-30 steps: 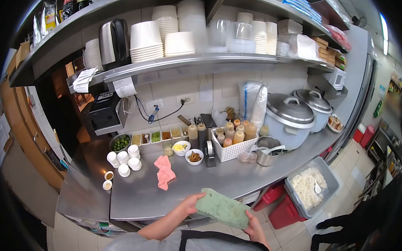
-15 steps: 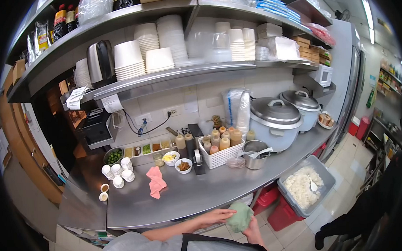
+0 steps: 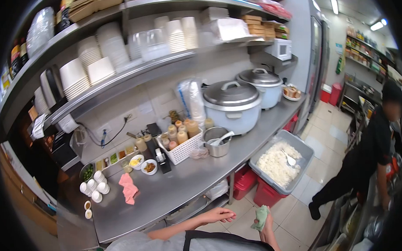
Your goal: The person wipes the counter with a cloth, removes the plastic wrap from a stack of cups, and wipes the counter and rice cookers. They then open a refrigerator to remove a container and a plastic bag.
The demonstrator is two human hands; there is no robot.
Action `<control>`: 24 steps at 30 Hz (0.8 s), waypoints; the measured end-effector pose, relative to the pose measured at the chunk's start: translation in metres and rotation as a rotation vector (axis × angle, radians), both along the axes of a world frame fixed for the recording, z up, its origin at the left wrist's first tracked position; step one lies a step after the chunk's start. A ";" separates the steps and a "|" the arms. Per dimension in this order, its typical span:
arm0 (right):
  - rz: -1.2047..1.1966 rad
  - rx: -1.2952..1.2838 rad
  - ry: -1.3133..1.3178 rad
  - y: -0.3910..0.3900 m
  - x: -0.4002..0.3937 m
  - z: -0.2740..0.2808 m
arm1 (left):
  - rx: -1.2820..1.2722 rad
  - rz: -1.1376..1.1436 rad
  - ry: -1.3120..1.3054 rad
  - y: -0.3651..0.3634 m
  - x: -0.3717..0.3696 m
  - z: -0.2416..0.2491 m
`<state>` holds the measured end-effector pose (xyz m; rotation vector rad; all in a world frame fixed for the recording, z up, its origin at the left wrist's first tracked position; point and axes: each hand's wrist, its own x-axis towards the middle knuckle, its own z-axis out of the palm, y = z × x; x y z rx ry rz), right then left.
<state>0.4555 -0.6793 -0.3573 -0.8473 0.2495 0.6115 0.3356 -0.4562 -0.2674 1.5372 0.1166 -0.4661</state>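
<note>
My left hand is in front of the counter, fingers loosely curled and apart from the thumb, with nothing in it. Beside it, my right hand grips a bunched green cloth over the floor. Part of the cloth is hidden behind the fingers. The nearest thing beyond the hands is a grey tub of cooked rice, with a white rice paddle lying on the rice. On the steel counter lies a pink cloth.
Along the counter stand a white basket of sauce bottles, a metal pot with a white-handled utensil, and two large lidded cookers. Red bins stand under the tub. To the right, a person in black stands by another work surface.
The view has turned right, bringing more of the other person into sight. My left hand has come off the green cloth, which is now bunched smaller in my right hand.
</note>
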 end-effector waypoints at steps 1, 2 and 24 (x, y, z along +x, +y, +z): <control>-0.030 -0.038 -0.007 -0.005 0.003 0.002 | 0.026 -0.060 0.005 -0.003 0.009 0.001; -0.060 -0.076 -0.014 -0.011 0.006 0.002 | 0.032 -0.080 0.002 -0.006 0.019 0.001; -0.399 -1.293 -0.505 -0.139 0.105 0.012 | 0.025 -0.575 0.046 -0.098 0.281 -0.038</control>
